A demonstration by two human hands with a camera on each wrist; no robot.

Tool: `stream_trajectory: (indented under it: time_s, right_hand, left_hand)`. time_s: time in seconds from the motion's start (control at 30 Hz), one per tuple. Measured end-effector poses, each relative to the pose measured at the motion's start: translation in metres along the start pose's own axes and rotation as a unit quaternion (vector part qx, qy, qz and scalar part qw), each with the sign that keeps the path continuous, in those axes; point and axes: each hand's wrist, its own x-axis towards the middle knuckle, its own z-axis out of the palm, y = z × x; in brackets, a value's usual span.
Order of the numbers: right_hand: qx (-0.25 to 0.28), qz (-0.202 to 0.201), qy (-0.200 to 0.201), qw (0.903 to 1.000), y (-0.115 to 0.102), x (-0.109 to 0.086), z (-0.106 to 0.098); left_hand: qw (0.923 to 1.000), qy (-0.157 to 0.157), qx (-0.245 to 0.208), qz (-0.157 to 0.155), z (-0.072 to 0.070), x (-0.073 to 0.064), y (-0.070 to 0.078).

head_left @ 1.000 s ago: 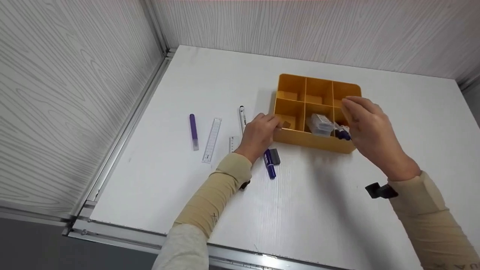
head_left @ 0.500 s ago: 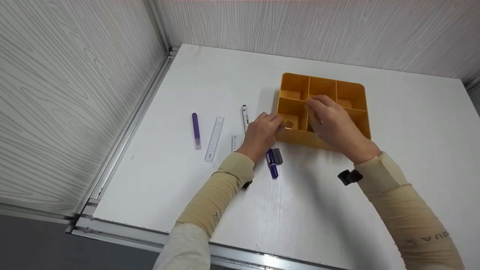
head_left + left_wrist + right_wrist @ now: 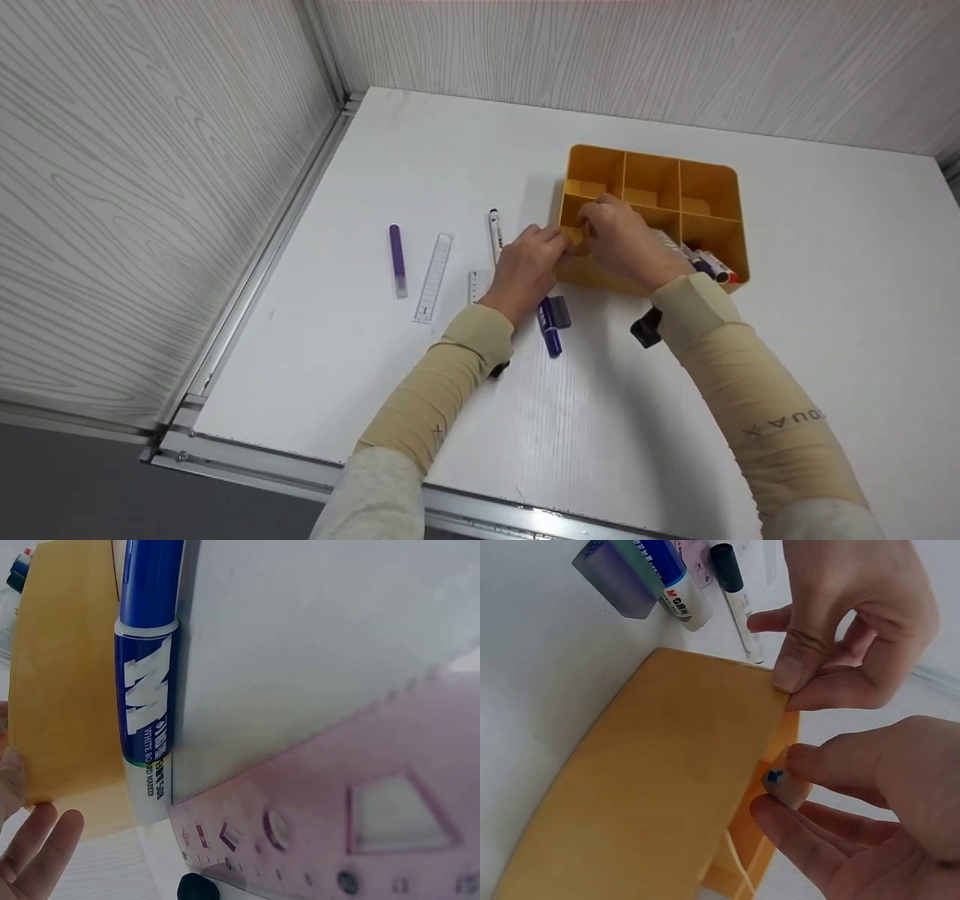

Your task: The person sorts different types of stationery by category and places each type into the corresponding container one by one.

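Observation:
My left hand (image 3: pixel 525 266) grips the front left rim of a yellow divided box (image 3: pixel 596 277); thumb and fingers pinch its wall in the right wrist view. My right hand (image 3: pixel 619 236) reaches into the box's front left compartment. Between its thumb and fingers it pinches a small whitish block (image 3: pixel 786 787) with blue marks. Beside the box, close to my left hand, lie a blue whiteboard marker (image 3: pixel 146 690) and a pink translucent ruler (image 3: pixel 315 802). My right forearm and hand hide part of the front compartments.
Several markers (image 3: pixel 712 266) lean in the front right compartment. A dark grey block (image 3: pixel 559 311) lies at the box's front. Further left on the table (image 3: pixel 300 360) are a white pen (image 3: pixel 496 232), a clear ruler (image 3: pixel 433 277) and a purple pen (image 3: pixel 397 255).
My right hand has moved left across the box, from above the front right compartment to the front left one. The left hand keeps its grip on the rim.

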Motion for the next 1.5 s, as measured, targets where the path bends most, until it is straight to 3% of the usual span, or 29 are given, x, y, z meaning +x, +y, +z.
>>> stream_trajectory:
  time_s: [0.13,0.3,0.43,0.9,1.03,1.27,1.5]
  right_hand:
    - [0.029,0.02,-0.032,0.9989,0.006,0.012,0.009]
    - [0.047,0.008,-0.061,0.997,0.017,0.024,0.019]
    - [0.061,0.022,-0.08,0.9947,0.021,0.033,0.023]
    - [0.04,0.053,-0.135,0.9886,0.018,0.044,0.023]
    - [0.027,0.033,-0.112,0.9928,0.017,0.042,0.026]
    - [0.045,-0.008,-0.018,0.9988,0.019,0.034,0.027]
    - [0.079,-0.008,0.035,0.9963,0.005,0.012,0.006]
  left_hand:
    - [1.0,-0.005,0.003,0.004,0.0,0.0,0.002]
    - [1.0,-0.008,-0.001,0.005,0.0,-0.001,0.003]
    - [1.0,0.004,0.0,0.009,0.0,-0.001,0.002]
    - [0.9997,0.018,-0.004,0.012,0.0,0.0,0.001]
    - [0.9998,0.016,0.001,0.01,0.0,-0.001,0.001]
    - [0.9998,0.016,0.002,0.011,0.0,0.0,0.003]
    - [0.9998,0.012,0.018,0.0,0.001,0.0,0.003]
